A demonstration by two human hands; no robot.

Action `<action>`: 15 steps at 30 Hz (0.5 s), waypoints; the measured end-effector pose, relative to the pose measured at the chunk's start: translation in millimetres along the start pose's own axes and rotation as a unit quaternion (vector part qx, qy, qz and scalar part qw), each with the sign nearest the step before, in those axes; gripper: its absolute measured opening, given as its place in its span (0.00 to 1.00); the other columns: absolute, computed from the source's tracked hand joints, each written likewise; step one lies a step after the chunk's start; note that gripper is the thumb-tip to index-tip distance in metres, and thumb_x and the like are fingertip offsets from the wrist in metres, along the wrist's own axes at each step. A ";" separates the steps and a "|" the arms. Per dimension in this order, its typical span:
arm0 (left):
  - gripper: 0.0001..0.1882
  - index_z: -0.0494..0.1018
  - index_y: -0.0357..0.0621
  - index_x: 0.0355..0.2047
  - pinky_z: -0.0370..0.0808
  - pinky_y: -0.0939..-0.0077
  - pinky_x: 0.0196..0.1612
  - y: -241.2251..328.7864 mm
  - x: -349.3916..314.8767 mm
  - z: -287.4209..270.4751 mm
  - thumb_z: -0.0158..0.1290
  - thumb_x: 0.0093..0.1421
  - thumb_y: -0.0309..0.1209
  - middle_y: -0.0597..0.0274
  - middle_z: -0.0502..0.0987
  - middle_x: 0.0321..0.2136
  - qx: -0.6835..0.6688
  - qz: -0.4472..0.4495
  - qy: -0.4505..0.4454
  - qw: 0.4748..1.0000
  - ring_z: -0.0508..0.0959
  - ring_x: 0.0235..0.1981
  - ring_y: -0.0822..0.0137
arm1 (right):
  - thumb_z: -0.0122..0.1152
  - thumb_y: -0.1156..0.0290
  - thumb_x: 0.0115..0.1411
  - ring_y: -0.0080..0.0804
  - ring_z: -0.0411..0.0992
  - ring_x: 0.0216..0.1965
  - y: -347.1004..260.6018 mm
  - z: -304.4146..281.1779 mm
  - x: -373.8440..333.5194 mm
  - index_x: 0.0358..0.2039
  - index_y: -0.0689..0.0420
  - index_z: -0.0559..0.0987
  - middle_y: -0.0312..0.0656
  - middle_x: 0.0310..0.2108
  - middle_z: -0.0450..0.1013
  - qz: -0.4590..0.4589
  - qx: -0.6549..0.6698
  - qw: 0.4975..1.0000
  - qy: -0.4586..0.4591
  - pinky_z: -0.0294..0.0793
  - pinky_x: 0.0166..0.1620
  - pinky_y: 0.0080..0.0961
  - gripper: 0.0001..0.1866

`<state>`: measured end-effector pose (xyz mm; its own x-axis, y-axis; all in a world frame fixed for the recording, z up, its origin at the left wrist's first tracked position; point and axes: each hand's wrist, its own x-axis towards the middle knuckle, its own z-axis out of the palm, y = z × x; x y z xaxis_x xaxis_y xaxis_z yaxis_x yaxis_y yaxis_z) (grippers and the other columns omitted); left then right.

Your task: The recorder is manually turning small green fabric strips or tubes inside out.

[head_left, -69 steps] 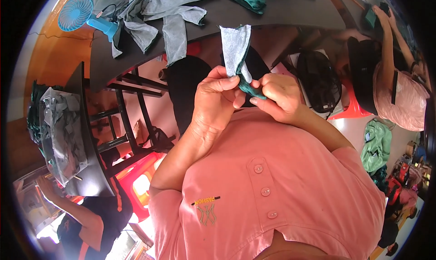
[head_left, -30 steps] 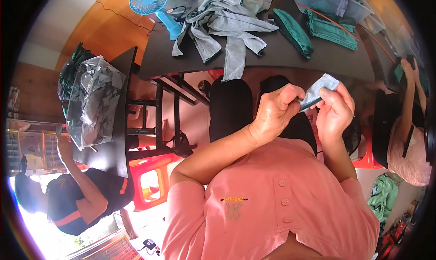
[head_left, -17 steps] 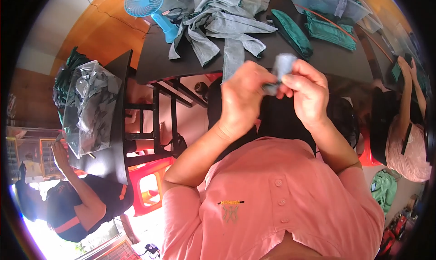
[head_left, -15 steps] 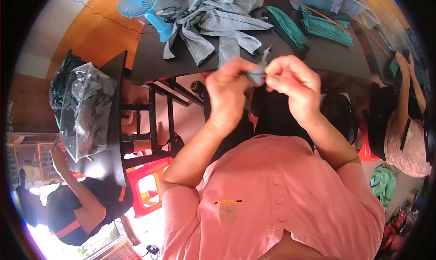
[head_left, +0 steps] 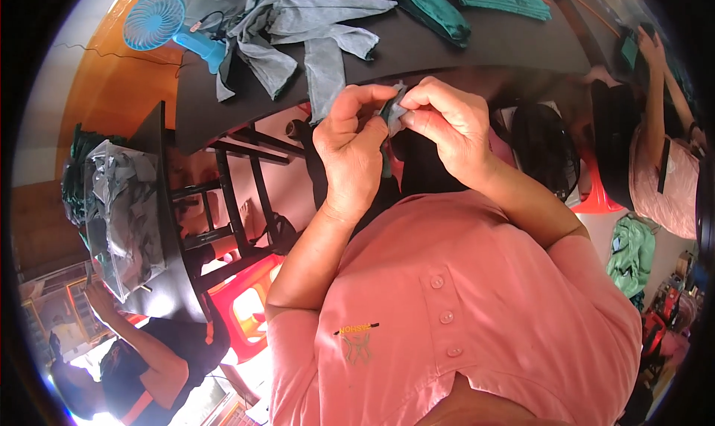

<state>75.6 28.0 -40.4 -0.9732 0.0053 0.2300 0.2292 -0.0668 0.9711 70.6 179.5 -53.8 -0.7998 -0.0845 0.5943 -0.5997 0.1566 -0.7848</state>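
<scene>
Both my hands meet in front of my chest, near the edge of the dark table (head_left: 417,53). Between them is a small piece of grey and green fabric (head_left: 395,112). My left hand (head_left: 351,139) pinches it with thumb and forefinger. On its other side, my right hand (head_left: 450,124) grips it between thumb and fingertips. A green bit of it shows beside my left thumb; the rest is hidden by the fingers. Just beyond my hands, long grey fabric strips (head_left: 298,27) lie in a loose heap, one hanging over the table's edge.
A blue fan (head_left: 155,20) stands at the table's far left. Folded green fabric pieces (head_left: 428,13) lie at the back. To the left, a clear bin (head_left: 123,225) holds grey fabric. Co-workers sit left and right. A red stool (head_left: 249,307) is below left.
My view has shifted, so the table and fan appear further up and left. My hands stay together on the fabric piece, its green side now showing between the fingers.
</scene>
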 end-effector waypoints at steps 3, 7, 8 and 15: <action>0.08 0.75 0.35 0.32 0.69 0.85 0.33 -13.8 -9.5 4.4 0.51 0.54 0.13 0.70 0.75 0.27 0.000 -0.022 -0.015 1.000 0.71 0.28 0.79 | 0.60 0.83 0.49 0.34 0.70 0.22 -0.3 -5.2 -4.5 0.27 0.61 0.75 0.42 0.22 0.70 -0.050 -0.041 0.998 0.006 0.67 0.26 0.26 0.05; 0.08 0.73 0.35 0.30 0.68 0.84 0.32 -21.3 -14.8 15.6 0.49 0.52 0.12 0.67 0.72 0.25 0.019 0.091 0.028 0.995 0.70 0.27 0.78 | 0.62 0.81 0.47 0.39 0.67 0.20 -3.7 -10.8 -13.0 0.26 0.59 0.74 0.42 0.21 0.68 -0.160 -0.135 0.978 0.004 0.65 0.24 0.31 0.06; 0.07 0.74 0.35 0.31 0.68 0.85 0.33 -23.0 -16.3 17.3 0.51 0.53 0.14 0.68 0.74 0.26 0.011 0.033 0.019 0.999 0.71 0.28 0.78 | 0.62 0.81 0.46 0.39 0.67 0.19 -0.5 -10.2 -19.2 0.26 0.59 0.74 0.42 0.20 0.67 -0.145 -0.117 0.982 -0.006 0.64 0.23 0.32 0.07; 0.08 0.77 0.32 0.30 0.67 0.84 0.33 -24.6 -18.1 24.2 0.49 0.53 0.14 0.68 0.73 0.29 0.068 -0.086 -0.120 0.987 0.70 0.29 0.77 | 0.62 0.81 0.43 0.39 0.66 0.19 10.4 -32.4 -26.3 0.27 0.59 0.73 0.41 0.20 0.66 -0.149 -0.141 0.979 -0.006 0.64 0.22 0.32 0.10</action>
<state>88.1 53.7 -66.9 -0.9688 0.2422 0.0529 0.0766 0.0896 0.9930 86.3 215.3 -71.9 -0.5925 -0.1792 0.7854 -0.7760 0.3886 -0.4968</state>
